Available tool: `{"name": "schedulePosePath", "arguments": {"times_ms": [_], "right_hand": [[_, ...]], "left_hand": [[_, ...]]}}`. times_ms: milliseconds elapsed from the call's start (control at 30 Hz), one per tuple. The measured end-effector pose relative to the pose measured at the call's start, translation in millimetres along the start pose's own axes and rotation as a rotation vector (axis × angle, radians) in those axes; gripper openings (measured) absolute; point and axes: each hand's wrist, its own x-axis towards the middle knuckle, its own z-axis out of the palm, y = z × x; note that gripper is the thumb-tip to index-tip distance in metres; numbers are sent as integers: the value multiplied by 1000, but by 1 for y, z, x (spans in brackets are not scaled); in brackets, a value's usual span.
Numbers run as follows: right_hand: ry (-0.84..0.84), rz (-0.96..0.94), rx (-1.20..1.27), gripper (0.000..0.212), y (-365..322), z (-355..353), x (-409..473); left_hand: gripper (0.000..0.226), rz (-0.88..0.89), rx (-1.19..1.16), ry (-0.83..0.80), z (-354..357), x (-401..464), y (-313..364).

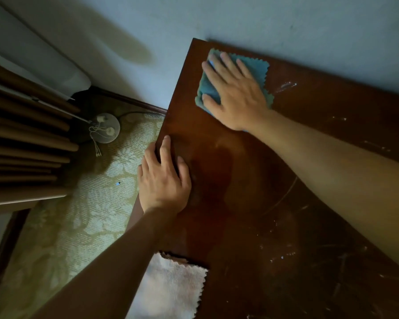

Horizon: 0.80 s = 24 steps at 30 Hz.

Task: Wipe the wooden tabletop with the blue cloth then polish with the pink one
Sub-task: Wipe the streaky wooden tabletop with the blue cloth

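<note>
The dark wooden tabletop (274,215) fills the right half of the head view, scuffed with pale marks and scratches. A blue cloth (256,67) with zigzag edges lies flat near the table's far left corner. My right hand (235,93) presses on it with fingers spread and straight. My left hand (164,178) rests on the table's left edge, fingers extended over the wood. A pink cloth (173,288) lies at the near left edge of the table, partly under my left forearm.
The table stands against a pale wall (286,24). To its left is a patterned green carpet (83,215), a round lamp base (105,127) with a cord, and brown curtains (25,139).
</note>
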Motion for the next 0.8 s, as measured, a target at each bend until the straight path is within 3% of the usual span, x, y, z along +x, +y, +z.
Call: {"name": "schedulePosePath", "arguments": {"times_ms": [200,433,667,800], "right_hand": [[15,114,37,77,-7,1,-9],[-6,-44,30,77,-21,15,-69],[33,216,46,79,28,4,-33],[39,120,46,82,15,11,-73]], "left_hand": [[56,13,8,14,0,0,0],[56,18,1,23,-2,-1,2],[62,23,-13,-4,-8,0,2],[65,174,71,-52,-7,-7,12]]}}
